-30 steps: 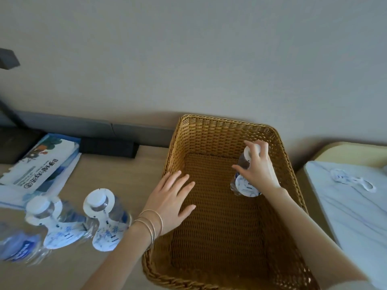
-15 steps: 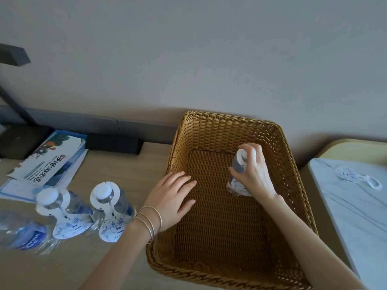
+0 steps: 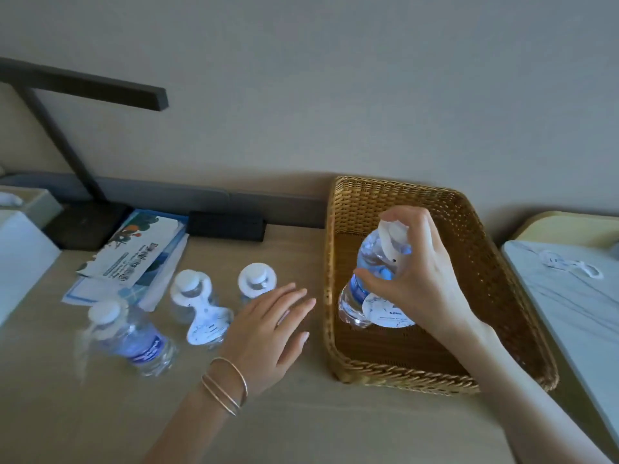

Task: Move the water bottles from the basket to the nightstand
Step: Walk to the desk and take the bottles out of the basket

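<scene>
Three bottles stand on the bench beside the basket. Our right hand has its grip clamped round a fourth bottle over the basket; our left hand is flat, grip apart.

This looks like a hotel room — a wood nightstand stands against a plain wall, with a dark lamp, a pile of leaflets and small water bottles with paper tags on their necks. A basket sits there too — a white stone table stands just beside.
</scene>
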`<control>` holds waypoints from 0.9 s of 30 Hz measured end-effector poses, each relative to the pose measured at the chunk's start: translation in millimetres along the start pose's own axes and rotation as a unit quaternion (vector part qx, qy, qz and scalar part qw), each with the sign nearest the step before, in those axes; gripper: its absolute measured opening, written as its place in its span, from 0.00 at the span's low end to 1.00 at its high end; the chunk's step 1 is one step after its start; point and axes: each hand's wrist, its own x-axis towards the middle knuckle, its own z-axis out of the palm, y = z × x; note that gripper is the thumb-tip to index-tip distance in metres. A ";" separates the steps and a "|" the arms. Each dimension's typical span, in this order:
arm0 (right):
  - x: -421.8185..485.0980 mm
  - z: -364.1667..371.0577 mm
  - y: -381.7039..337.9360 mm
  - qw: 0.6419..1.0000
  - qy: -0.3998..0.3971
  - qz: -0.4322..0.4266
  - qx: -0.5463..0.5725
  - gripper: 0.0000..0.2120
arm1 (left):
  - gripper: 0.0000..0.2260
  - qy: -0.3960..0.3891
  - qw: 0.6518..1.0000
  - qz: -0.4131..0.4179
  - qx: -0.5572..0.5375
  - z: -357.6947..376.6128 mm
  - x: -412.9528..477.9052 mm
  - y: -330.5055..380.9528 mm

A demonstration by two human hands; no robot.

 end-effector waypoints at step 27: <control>-62.0 145.0 -152.5 1.000 0.019 0.021 0.012 0.33 | 0.18 -0.029 1.000 0.004 -0.005 -38.2 -187.4 -101.8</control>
